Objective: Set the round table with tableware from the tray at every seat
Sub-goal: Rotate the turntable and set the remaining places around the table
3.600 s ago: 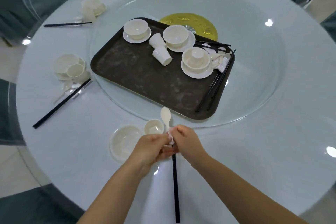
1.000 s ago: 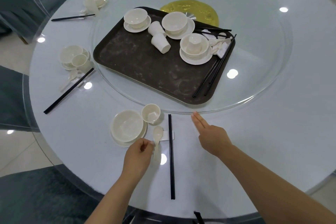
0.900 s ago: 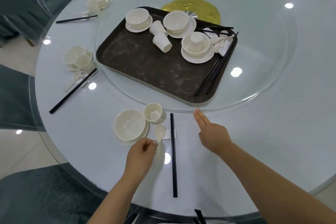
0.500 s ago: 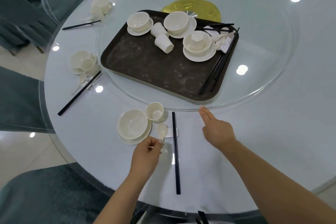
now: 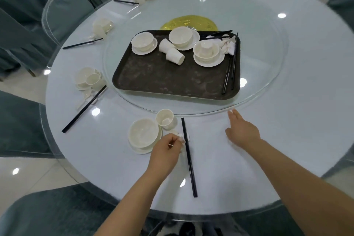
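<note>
A dark brown tray [image 5: 162, 80] sits on the glass turntable [image 5: 268, 74]. It holds three bowl-and-saucer sets, two tipped cups [image 5: 172, 52], spoons and black chopsticks [image 5: 229, 71]. At the near seat lie a bowl on a saucer [image 5: 142, 135], a cup [image 5: 165, 119], a white spoon [image 5: 174, 132] and black chopsticks [image 5: 188, 157] on a small white rest. My left hand [image 5: 166, 152] pinches the spoon's handle beside the bowl. My right hand [image 5: 241, 132] is flat with fingers straight, fingertips at the turntable's rim.
Other set places line the left and far edge of the round table [image 5: 306, 120]: bowls, cups and chopsticks [image 5: 84, 108]. Blue-grey covered chairs [image 5: 63, 17] ring the table. A gold disc [image 5: 188, 23] lies behind the tray.
The spoon, rest and chopsticks were set down at the near seat. My right hand let go and moved right to the turntable rim; the tray has swung a little with it.
</note>
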### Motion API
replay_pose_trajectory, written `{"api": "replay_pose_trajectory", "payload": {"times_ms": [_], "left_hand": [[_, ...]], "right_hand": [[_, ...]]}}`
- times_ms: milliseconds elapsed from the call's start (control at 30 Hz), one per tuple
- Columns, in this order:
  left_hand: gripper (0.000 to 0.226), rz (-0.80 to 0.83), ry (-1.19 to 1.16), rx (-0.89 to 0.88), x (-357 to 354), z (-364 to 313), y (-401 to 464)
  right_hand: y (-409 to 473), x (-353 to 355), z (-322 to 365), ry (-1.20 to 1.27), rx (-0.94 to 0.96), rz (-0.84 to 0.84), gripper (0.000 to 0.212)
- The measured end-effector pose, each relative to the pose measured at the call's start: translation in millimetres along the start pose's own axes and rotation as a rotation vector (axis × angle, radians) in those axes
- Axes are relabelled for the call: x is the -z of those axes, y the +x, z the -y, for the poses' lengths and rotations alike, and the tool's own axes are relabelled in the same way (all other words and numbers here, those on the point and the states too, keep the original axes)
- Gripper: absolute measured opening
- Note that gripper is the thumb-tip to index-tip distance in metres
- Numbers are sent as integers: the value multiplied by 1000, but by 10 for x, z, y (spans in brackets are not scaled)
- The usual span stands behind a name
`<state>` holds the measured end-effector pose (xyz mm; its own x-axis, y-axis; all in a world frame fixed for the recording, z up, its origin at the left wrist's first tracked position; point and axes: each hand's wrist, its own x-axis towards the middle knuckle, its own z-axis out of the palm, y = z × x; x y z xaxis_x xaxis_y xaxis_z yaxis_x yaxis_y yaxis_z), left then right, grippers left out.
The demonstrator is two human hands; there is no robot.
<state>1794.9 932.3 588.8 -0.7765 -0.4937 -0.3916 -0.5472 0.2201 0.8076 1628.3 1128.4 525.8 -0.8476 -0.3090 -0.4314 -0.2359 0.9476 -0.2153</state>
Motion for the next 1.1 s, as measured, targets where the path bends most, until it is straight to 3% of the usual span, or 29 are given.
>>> {"api": "replay_pose_trajectory", "payload": {"times_ms": [200, 500, 867, 1100], "left_hand": [[25, 103, -1, -160, 9, -218, -62], [25, 199, 52, -343, -148, -619, -473], [29, 317, 77, -424, -960, -862, -1200], [29, 276, 91, -420, -1897, -990, -1896]], "right_hand": [[-586, 233, 131, 105, -1, -143, 51], [-1631, 381, 67, 296, 13, -224, 46], [-2426, 498, -795, 452, -48, -253, 44], [-2902, 493, -1762, 451, -2, -249, 43]]}}
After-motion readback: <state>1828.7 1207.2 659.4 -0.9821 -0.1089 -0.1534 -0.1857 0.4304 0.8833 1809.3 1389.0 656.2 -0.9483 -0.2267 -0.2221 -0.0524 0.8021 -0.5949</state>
